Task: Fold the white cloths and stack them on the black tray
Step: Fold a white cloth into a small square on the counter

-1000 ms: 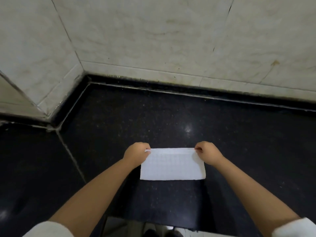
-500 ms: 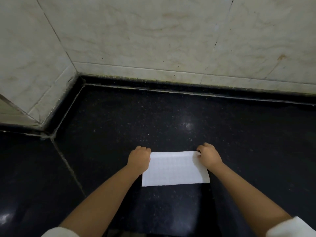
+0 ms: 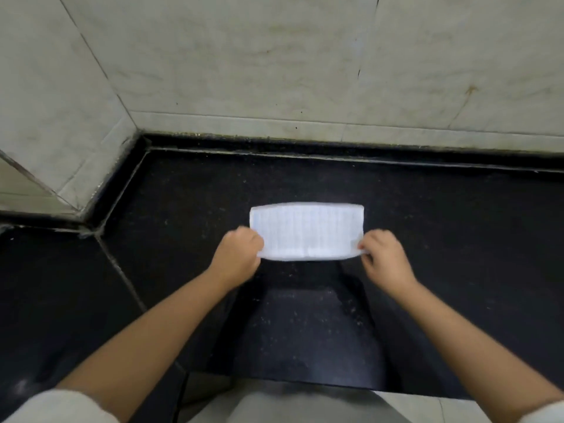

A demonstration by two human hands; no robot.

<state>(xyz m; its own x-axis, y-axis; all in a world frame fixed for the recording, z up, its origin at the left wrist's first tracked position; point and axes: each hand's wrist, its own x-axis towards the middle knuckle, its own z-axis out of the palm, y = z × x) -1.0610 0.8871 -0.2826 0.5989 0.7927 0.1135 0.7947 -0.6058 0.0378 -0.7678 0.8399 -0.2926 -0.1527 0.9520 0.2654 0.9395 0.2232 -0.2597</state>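
My left hand [image 3: 239, 254] and right hand [image 3: 383, 257] each pinch a near corner of the white cloth [image 3: 308, 230], grip clamped on it. Cloth lies folded to a strip on the black worktop [image 3: 427, 227], near edge lifted. Probably mid-fold. No black tray or other cloths in view, so stacking not done.

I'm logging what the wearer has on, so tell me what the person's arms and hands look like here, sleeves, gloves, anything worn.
Both forearms are bare. The left hand and right hand wear no gloves, and no rings or watch show. Light, off-white sleeves show only at the bottom corners of the picture, ending above the elbows.
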